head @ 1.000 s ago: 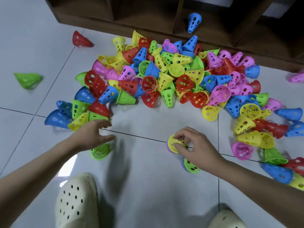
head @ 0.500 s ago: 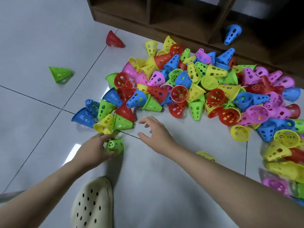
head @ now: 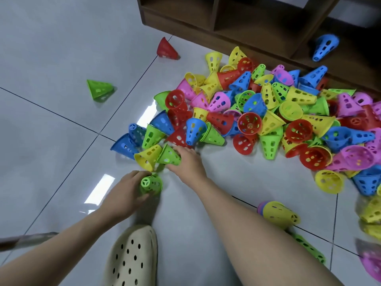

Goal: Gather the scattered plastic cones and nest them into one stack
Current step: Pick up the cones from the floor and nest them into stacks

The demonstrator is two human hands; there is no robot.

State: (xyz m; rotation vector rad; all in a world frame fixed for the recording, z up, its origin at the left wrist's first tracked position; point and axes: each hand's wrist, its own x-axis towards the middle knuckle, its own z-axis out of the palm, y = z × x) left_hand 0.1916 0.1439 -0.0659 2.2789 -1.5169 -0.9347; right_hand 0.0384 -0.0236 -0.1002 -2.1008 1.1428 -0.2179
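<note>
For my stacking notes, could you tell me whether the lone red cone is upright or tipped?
Upright: the red cone stands on its wide rim, narrow end up, apart from the pile.

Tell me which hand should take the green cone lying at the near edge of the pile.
Right. The right hand already lies on that green cone, fingers over it. The left hand is busy gripping another green cone, so it isn't free.
</note>
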